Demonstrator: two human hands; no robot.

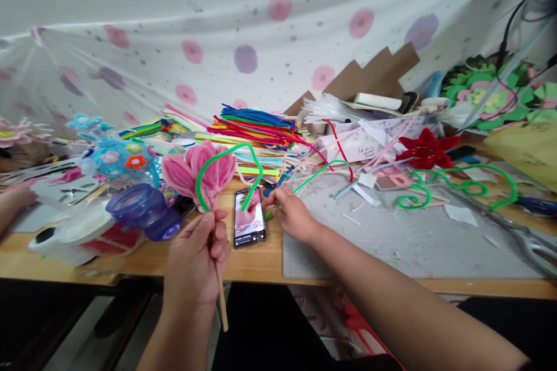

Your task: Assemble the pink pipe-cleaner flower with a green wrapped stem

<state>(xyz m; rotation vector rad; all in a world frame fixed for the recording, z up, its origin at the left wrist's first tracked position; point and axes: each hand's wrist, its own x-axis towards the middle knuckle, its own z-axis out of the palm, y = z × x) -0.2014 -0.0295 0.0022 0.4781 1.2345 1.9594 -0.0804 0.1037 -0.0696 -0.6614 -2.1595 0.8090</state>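
The left hand (198, 255) is clenched around a wooden stick (223, 301), holding up a pink flower (204, 171) near the table's near edge, left of centre. Its petals are fuzzy, long and pointed, deep pink at the edges. A green pipe cleaner (230, 152) arches from the flower's base over the petals and down toward a phone (249, 221) lying just right. The right hand (293, 214), beside the phone, pinches a second green strand (322, 171) over the grey mat (391, 237).
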